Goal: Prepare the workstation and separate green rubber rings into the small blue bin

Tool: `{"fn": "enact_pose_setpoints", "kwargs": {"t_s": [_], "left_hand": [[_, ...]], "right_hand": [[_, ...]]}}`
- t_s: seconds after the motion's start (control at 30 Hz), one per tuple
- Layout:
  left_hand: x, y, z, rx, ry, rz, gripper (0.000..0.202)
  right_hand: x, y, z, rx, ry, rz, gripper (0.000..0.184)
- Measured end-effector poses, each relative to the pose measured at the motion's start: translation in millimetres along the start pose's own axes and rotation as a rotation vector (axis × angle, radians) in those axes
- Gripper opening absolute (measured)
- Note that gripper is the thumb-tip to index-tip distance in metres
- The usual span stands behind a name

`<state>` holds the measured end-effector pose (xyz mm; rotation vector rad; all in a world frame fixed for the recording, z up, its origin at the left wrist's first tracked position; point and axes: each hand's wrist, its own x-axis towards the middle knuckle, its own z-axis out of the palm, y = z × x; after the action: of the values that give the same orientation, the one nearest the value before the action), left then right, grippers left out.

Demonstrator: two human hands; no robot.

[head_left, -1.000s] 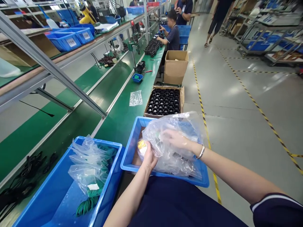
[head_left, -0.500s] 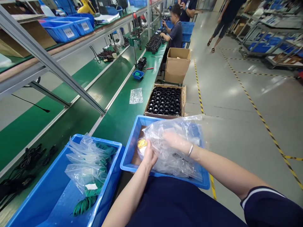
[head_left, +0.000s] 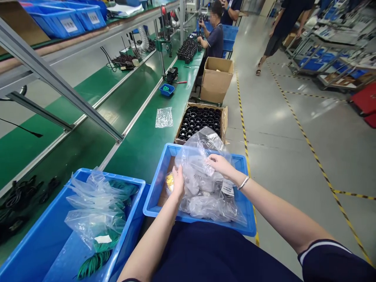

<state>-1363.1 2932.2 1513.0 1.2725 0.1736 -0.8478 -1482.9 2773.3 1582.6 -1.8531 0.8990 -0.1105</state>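
A large clear plastic bag [head_left: 199,184] with small parts inside lies in a blue bin [head_left: 205,225] on my lap. My left hand [head_left: 178,183] is closed on the bag's left side, beside a yellow roll [head_left: 169,180] in the bin. My right hand [head_left: 220,164] pinches the bag's upper edge, a bangle on its wrist. A white label [head_left: 226,188] shows on the bag below that wrist.
A second blue bin [head_left: 44,250] at my left holds clear bags and green cords. Ahead, a carton of black round parts [head_left: 201,121], a closed brown carton [head_left: 216,80], a loose clear bag [head_left: 164,117] on the green bench. A seated person works farther along; another walks the aisle.
My right hand came out from under the plastic and now grips the bag's upper edge. The bag's top has folded down and to the left. The view shifted slightly.
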Motion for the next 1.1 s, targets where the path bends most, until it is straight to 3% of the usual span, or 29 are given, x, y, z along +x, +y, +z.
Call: {"fn": "enact_pose_setpoints", "kwargs": {"t_s": [0.07,0.17,0.2,0.27,0.5,0.6,0.7,0.87,1.1], "left_hand": [[-23.2,12.8,7.3,0.166,-0.021,0.246,0.063],[-52.9,29.0,23.1,0.566,-0.225,0.675,0.065],[-58.0,32.0,27.8,0.678,-0.287,0.761,0.063],[-59.8,33.9,32.6,0.796,-0.349,0.809,0.052],[-43.2,26.4,9.9,0.862,-0.3,0.682,0.026],[-46.4,25.8,6.1,0.768,-0.223,0.649,0.013],[-49.2,23.7,8.5,0.644,-0.212,0.595,0.013],[-48.0,16.6,12.4,0.572,-0.22,0.441,0.005],[-57.4,3.9,23.5,0.266,-0.07,0.234,0.019]], "right_hand": [[-4.4,3.6,5.3,0.11,-0.019,0.057,0.025],[-9.0,7.5,17.3,0.355,-0.034,0.118,0.024],[-9.7,8.7,21.3,0.416,-0.027,0.13,0.023],[-10.3,10.7,26.8,0.507,0.003,0.17,0.023],[-21.0,15.4,14.7,0.852,-0.036,0.311,0.015],[-29.6,19.2,11.5,0.972,-0.056,0.33,0.016],[-35.1,24.9,12.1,1.112,-0.101,0.276,0.014],[-38.6,29.4,8.4,1.107,-0.132,0.192,0.013],[-46.6,29.1,3.8,1.079,-0.087,0.192,0.012]]}}
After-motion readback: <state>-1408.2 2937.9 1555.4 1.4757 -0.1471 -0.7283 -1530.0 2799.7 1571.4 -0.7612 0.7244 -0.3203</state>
